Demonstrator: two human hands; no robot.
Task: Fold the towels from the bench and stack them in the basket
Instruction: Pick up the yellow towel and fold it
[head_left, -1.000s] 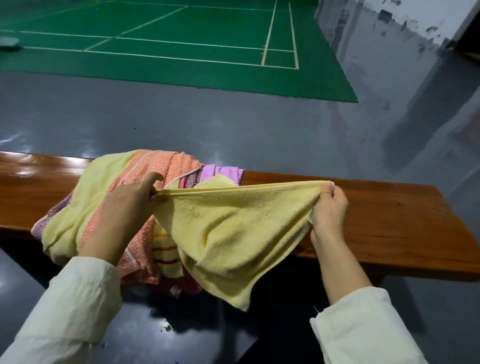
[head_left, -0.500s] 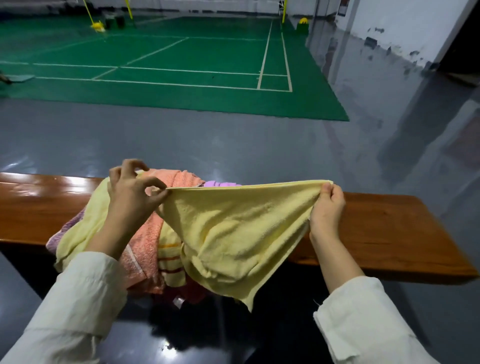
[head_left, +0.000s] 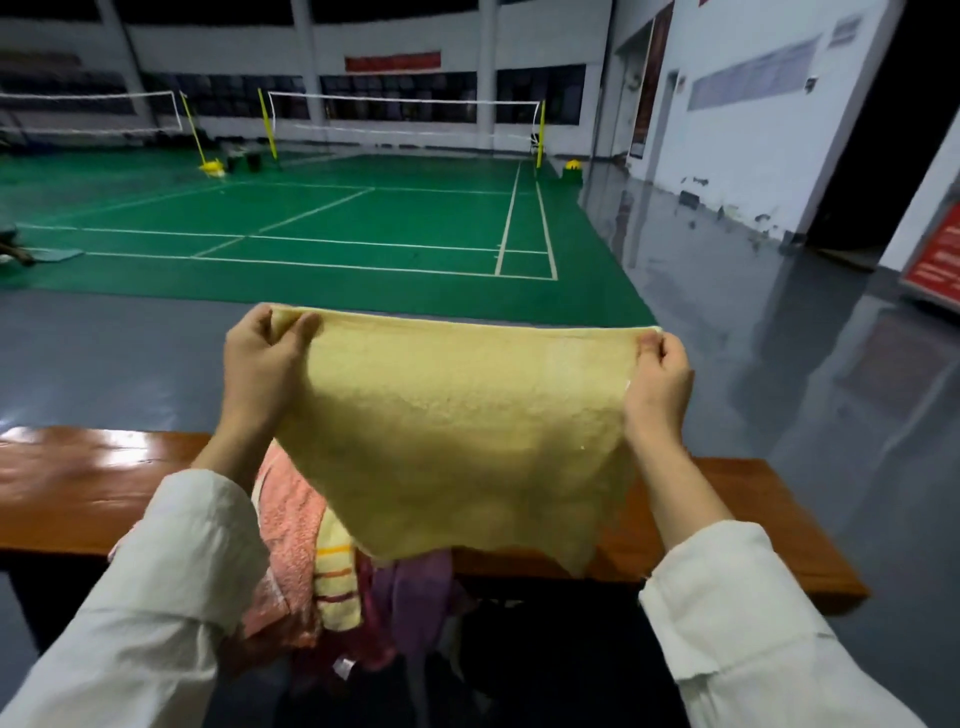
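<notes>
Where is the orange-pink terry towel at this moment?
In the head view it lies lower left of centre, on the front edge of the brown wooden bench, beside the left sleeve and partly behind the held pale yellow towel.

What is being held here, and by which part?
A pale yellow terry towel, pinched at its two top corners: one by the left hand, the other by the right hand. It hangs spread between them.

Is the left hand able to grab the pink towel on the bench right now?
Probably not yet. The left hand is busy pinching a top corner of the yellow towel, held up above the bench. The pink towel lies just below it, so letting go would free the way.
</notes>
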